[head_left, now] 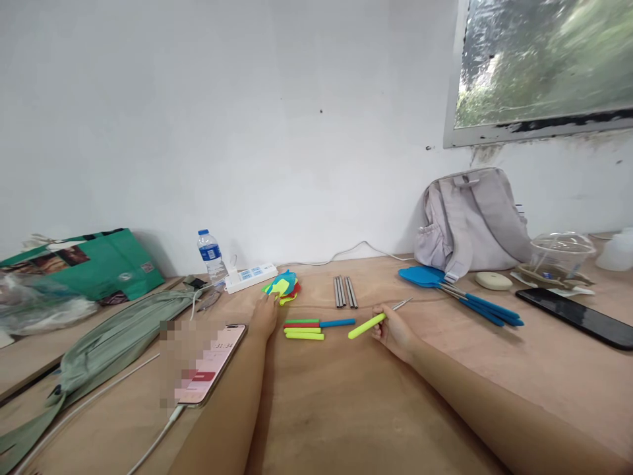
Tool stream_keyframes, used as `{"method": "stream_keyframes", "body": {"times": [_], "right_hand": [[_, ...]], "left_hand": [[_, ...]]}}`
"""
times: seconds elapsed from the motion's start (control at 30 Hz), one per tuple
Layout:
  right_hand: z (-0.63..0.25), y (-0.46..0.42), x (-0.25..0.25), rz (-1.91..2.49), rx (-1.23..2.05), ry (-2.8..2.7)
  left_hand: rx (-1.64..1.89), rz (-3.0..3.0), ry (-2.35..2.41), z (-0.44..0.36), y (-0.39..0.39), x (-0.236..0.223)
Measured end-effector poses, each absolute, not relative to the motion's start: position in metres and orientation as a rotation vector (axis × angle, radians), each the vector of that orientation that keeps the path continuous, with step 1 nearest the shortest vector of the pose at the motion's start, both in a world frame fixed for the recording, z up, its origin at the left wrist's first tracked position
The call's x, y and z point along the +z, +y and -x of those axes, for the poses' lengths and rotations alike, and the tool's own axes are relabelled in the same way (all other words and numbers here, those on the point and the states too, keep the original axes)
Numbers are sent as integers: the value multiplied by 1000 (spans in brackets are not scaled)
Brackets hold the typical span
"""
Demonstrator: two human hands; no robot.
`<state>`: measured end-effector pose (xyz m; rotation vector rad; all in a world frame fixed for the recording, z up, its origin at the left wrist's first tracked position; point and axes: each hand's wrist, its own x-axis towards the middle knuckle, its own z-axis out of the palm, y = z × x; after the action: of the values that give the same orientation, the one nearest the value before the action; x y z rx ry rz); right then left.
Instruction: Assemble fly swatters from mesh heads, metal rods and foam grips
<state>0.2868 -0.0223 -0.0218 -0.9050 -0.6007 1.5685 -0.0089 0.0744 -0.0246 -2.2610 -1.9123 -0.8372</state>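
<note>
My right hand (394,331) is closed around a yellow handle (366,326) with a thin metal rod (402,303) sticking out beyond the fingers. My left hand (264,315) reaches to the near left edge of a pile of flat blue, yellow and red pieces (281,285); its fingers look stretched out at the edge of the pile. Between my hands lie loose handles: a green one (301,321), a red one (302,325), a blue one (338,323) and yellow ones (304,336). Behind them are several metal rods (345,292) side by side.
Blue-headed swatter-like tools (465,297) lie at right, near a round cream case (493,281), a black phone (576,316) and a backpack (469,221). Left are a charging phone (215,369), a power strip (251,277), a water bottle (211,256) and a green bag (109,264).
</note>
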Motion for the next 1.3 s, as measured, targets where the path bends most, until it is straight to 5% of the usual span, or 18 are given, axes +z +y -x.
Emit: {"method": "stream_keyframes", "body": {"times": [0.43,0.7,0.93,1.3], "right_hand": [[-294,-19,-24,890,1629,-563],[-297,-17,-25,904,1477,-598],[-324,-14,-8,894,1159,-742],[-338,-26,1,1057,506,-1714]], "left_hand": [[-1477,1790,-2049,-6,31,-10],[-2984,1769,-1673,-64,8,1],[-3132,2080,-1782,-84,-2,-3],[-3296,2233,-1514,-82,-11,12]]}}
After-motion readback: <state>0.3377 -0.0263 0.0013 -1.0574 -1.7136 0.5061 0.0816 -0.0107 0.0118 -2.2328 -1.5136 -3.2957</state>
